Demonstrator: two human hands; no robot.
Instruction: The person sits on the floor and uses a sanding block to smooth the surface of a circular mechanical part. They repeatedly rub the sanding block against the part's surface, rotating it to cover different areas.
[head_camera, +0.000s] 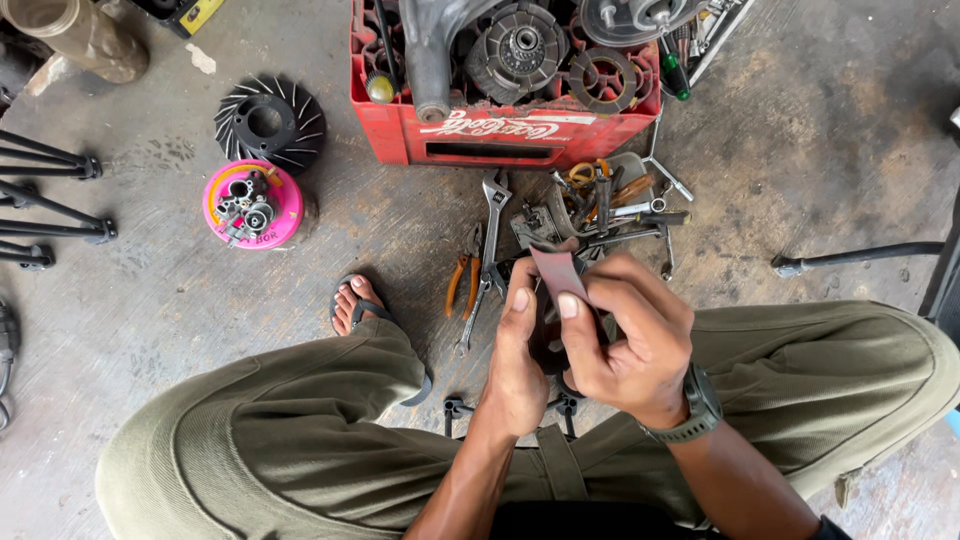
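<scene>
The left hand (520, 350) and right hand (630, 335) meet over the lap, above the concrete floor (800, 120). Both pinch a small reddish-brown strip (558, 272), likely sandpaper: the right thumb and fingers fold it at its lower end, the left thumb presses beside it. A dark part sits behind the fingers (too hidden to tell what it is). A watch (695, 405) is on the right wrist.

Just beyond the hands lie an adjustable wrench (492, 225), orange-handled pliers (462, 280) and a heap of tools (610, 205). Behind them stands a red crate (500, 135) of engine parts. To the left are a pink tub (252, 205) of small parts and a black finned fan (270, 122). A sandalled foot (355, 305) rests near the pliers.
</scene>
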